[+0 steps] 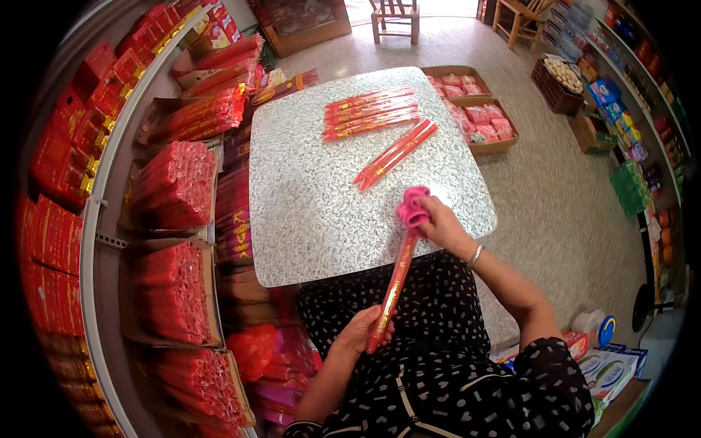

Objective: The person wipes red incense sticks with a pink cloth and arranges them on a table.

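Note:
My left hand [366, 329] grips the lower end of a long slim red packet [398, 278] with gold print, held slanting over my lap and the near table edge. At its far end, my right hand [442, 223] holds a bunched pink cloth [413, 208] against the packet; the cloth and fingers hide that tip. On the speckled white table [306, 219], two similar packets [395, 155] lie side by side at a slant, beyond the cloth. Farther back, several more red packets [372, 114] rest in a row in shiny clear wrap.
Along the left, shelves carry cardboard boxes of bundled red packets [172, 186] close to the table. Open cartons of pink packages [487, 123] stand beyond its right edge. A wooden chair [395, 22] is at the back. Stocked shelves [630, 71] and a crate of eggs [556, 96] line the right.

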The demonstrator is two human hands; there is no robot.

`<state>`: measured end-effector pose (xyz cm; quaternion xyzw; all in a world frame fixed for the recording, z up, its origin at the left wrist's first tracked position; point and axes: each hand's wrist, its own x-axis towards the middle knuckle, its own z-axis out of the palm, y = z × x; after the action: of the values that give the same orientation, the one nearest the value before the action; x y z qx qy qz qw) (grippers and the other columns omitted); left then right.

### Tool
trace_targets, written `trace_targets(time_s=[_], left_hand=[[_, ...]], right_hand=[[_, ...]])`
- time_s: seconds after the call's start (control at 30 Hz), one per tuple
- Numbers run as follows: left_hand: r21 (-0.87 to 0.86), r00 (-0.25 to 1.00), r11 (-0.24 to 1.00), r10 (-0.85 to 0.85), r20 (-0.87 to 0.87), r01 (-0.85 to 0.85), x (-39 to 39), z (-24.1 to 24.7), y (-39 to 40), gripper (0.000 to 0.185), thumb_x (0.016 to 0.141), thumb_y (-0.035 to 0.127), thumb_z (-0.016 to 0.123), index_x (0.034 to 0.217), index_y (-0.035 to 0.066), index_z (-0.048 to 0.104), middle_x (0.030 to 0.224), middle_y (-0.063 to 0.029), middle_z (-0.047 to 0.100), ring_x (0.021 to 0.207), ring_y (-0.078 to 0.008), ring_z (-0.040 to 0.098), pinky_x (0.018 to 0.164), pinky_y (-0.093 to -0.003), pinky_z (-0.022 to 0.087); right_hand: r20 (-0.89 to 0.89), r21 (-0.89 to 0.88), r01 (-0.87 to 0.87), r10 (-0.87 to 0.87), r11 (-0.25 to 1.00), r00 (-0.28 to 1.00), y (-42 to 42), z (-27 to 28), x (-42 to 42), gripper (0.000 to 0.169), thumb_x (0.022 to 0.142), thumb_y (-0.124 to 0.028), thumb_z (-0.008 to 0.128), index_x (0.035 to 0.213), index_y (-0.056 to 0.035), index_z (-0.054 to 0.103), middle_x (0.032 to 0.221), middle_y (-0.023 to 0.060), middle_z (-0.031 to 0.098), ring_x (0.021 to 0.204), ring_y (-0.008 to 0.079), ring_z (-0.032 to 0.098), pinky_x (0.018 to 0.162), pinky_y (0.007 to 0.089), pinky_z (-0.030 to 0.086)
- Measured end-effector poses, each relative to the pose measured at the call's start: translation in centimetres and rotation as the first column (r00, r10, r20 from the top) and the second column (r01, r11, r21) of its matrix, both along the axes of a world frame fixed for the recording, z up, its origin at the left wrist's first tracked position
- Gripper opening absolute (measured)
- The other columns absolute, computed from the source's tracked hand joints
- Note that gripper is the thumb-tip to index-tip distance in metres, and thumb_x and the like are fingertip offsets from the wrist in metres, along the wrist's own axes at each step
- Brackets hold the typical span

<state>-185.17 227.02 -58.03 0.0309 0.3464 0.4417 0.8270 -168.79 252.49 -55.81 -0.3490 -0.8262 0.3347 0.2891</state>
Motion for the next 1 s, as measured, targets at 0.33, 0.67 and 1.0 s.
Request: trace_targets(time_s=[0.33,0.67,1.0], left_hand=[[-0.033,0.965,0.967,0.249,-0.085,-0.252,1.9,-1.0,2.1,0.038,0.091,0.036,0.047,0.110,0.003,0.051,0.097,-0.0102,0.061,0.085,-0.0182,0.061,0.075,-0.0326,0.053],[-0.031,0.965,0.993,0.118,0.233,-0.114,2.8,-0.4,2.2,0.065,0.092,0.054,0.022,0.125,0.002,0.043,0.110,-0.0189,0.057,0.091,-0.0284,0.060,0.072,-0.0439,0.052],[0.188,0.997,0.979,0.074,0.005,-0.074,1.7,4.1,2.8,0.059,0.087,0.040,0.053,0.131,0.005,0.034,0.108,-0.0147,0.056,0.072,-0.0209,0.060,0.054,-0.0317,0.051]], right_hand=[[0.064,0.155,-0.478,0.474,0.865,0.878,-12.7,3.2,1.6,0.047,0.071,-0.010,0.063,0.117,-0.0115,0.052,0.095,0.0131,0.056,0.078,0.0283,0.058,0.069,0.0372,0.049],[0.136,0.056,0.001,-0.008,0.998,0.991,-3.3,0.8,3.7,0.028,0.073,-0.012,0.065,0.098,-0.0083,0.054,0.095,0.0128,0.058,0.081,0.0308,0.059,0.070,0.0381,0.050],[0.089,0.083,-0.172,0.164,0.982,0.982,-6.1,3.8,3.5,0.036,0.072,-0.008,0.062,0.106,-0.0106,0.051,0.088,0.0142,0.055,0.086,0.0317,0.057,0.068,0.0397,0.049]])
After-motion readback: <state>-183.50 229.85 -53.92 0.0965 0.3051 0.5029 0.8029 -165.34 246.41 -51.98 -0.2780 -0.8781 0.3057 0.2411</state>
